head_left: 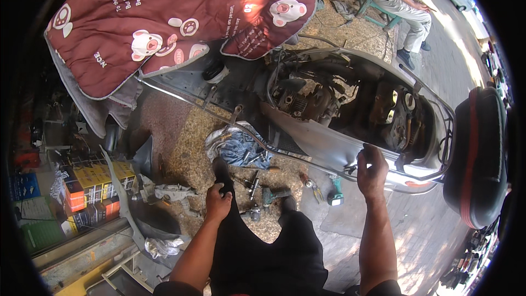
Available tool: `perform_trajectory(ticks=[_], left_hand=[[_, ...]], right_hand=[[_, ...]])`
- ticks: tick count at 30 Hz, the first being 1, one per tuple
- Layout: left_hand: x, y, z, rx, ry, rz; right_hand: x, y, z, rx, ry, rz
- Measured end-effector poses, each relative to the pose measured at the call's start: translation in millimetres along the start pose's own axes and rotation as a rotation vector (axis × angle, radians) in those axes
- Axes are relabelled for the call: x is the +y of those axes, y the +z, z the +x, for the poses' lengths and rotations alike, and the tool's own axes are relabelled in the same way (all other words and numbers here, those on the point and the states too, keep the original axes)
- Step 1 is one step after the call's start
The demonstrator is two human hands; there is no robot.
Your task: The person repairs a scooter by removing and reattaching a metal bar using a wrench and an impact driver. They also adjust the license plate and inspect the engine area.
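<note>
In front of me lies a silver scooter [323, 138] with its seat area uncovered, showing the engine parts [312, 98] inside the frame. My right hand [372, 172] is at the near side panel with its fingers curled together; whatever they hold, if anything, is hidden. Over my leg, my left hand [218, 203] is closed, and its contents cannot be made out. Below the scooter, a blue and white cloth [233, 145] lies on the ground with metal tools on it. Beside my feet are a teal power tool [271, 196], pliers [316, 192] and a second teal tool [335, 192].
A maroon quilted cover [181, 16] drapes over the scooter's front. A black top box [474, 159] juts out at the rear right. Stacked cartons [98, 186] and loose body panels [159, 225] crowd the left. A person [402, 11] sits on a green stool beyond.
</note>
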State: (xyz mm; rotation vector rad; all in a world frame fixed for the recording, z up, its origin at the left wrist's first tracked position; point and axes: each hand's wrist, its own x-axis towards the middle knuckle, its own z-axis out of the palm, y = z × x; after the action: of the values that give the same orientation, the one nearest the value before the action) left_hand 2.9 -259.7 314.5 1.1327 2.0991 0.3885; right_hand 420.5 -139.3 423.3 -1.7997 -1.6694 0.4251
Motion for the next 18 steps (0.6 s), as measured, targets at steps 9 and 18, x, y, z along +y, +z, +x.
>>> perform_trajectory(ticks=[9,18], left_hand=[[-31.0,-30.0,123.1,-0.266,0.026,-0.088],[-78.4,-116.8,210.6,-0.392,-0.005,0.196]], right_hand=[[-1.9,69.7,50.6,0.056,0.174,-0.657],[18.5,129.4,58.1,0.1,0.346,-0.888]])
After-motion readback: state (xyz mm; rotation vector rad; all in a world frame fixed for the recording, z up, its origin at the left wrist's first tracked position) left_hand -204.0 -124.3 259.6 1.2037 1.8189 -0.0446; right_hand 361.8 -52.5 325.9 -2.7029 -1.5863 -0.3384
